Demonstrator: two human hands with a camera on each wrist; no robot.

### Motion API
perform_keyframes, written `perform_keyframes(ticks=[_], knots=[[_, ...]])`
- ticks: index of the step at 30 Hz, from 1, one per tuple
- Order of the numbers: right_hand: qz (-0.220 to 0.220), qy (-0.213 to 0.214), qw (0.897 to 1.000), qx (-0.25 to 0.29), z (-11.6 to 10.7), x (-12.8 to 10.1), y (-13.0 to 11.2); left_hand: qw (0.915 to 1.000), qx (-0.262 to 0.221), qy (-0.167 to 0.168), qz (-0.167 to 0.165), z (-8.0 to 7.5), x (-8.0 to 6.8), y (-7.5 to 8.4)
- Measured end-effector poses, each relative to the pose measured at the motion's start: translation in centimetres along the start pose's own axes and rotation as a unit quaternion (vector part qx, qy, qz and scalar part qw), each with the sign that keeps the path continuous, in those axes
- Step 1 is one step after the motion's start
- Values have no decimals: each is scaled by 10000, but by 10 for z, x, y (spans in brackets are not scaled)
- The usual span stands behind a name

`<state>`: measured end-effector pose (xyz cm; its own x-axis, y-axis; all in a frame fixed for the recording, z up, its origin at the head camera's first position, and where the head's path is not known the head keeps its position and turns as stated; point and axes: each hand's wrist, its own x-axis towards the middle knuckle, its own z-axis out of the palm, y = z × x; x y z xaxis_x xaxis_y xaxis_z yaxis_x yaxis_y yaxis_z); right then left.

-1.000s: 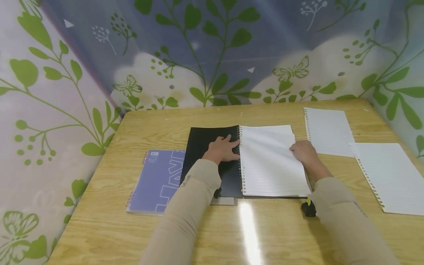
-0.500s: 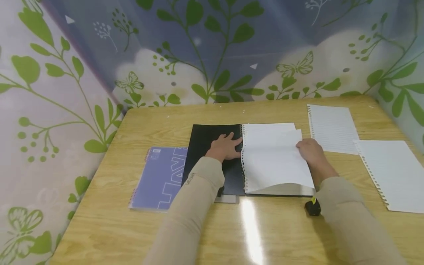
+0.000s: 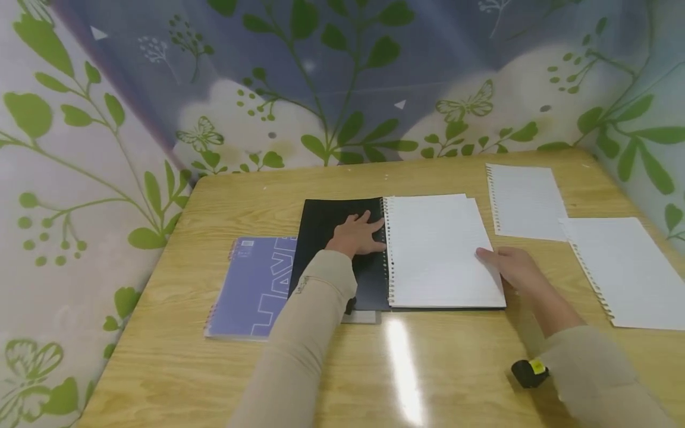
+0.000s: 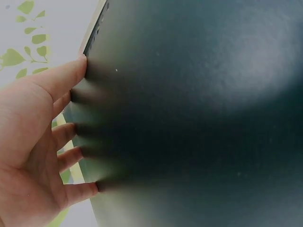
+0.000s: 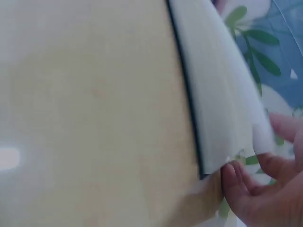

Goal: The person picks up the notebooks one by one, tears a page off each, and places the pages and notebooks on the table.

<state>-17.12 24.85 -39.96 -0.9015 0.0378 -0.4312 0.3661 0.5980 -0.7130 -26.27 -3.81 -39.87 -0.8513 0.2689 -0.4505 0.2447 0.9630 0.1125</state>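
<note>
A spiral notebook lies spread on the table, its black cover (image 3: 321, 238) folded out to the left and its lined pages on the right. My left hand (image 3: 355, 235) presses on the black cover with spread fingers, fingertips at the coil binding (image 3: 391, 291). In the left wrist view those fingertips (image 4: 80, 153) meet the dark cover. The top sheet (image 3: 441, 255) sits slightly askew on the stack, holes showing along its left edge beside the coil. My right hand (image 3: 511, 264) pinches this sheet's right edge, thumb on top; the right wrist view shows the page edge (image 5: 246, 90) raised.
A purple notebook (image 3: 251, 291) lies at the left, partly under the black cover. Two loose lined sheets with ragged hole edges, a far sheet (image 3: 527, 202) and a nearer sheet (image 3: 626, 267), lie at the right. A grey flat edge (image 3: 364, 317) shows below the cover.
The top sheet was lifted and bowed half a second ago; now it lies flatter over the pages. My right hand has turned and moved lower along its edge. The left hand stays on the cover.
</note>
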Motion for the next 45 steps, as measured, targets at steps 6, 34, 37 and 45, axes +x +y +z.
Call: perform_keyframes(ticks=[6,34,37,45], knots=[[-344,856,9952,-334,11,-8,3,10000,-87,35,-33,-3,0,-3],[-620,1377,9871,-539,-1,-5,23,9992,-335,-125,167,-5,-1,10],[-546,1264,9894,-462,-1,-6,22,9992,-345,-144,164,-4,-2,10],[-842,1744,9789,-658,-11,-13,17,9980,-608,89,111,-1,-1,7]])
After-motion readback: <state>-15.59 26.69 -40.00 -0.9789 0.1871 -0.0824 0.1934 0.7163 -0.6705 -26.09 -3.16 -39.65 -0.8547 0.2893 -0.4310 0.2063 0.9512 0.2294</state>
